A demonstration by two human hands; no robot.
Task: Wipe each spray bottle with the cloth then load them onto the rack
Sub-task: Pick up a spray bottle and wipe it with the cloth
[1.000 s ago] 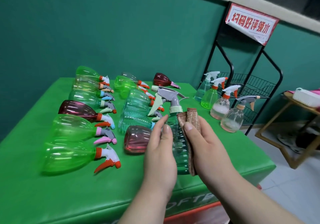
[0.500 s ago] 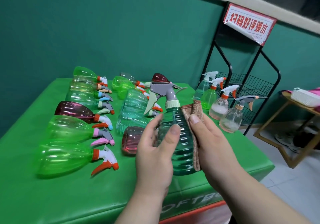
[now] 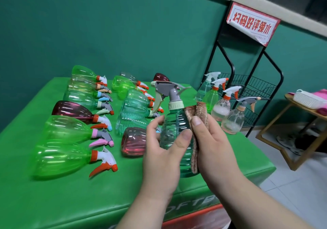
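My left hand (image 3: pixel 160 151) grips an upright teal ribbed spray bottle (image 3: pixel 177 122) with a grey trigger head, held above the front of the green table (image 3: pixel 53 202). My right hand (image 3: pixel 212 144) holds a folded brown cloth (image 3: pixel 194 121) pressed against the bottle's right side. Several green, teal and dark red spray bottles (image 3: pixel 63 156) lie on their sides in rows on the table. Several clear and green bottles (image 3: pixel 221 105) stand upright at the table's right edge. The black wire rack (image 3: pixel 254 85) stands just beyond them.
A red and white sign (image 3: pixel 253 24) tops the rack. A small wooden side table (image 3: pixel 304 110) with a white basket (image 3: pixel 307 98) stands at the right over the tiled floor. A green wall runs behind the table.
The held bottle has been lifted and turned, its trigger head now higher and more upright. My left thumb has come round the bottle's front, and the cloth has stayed on its right side.
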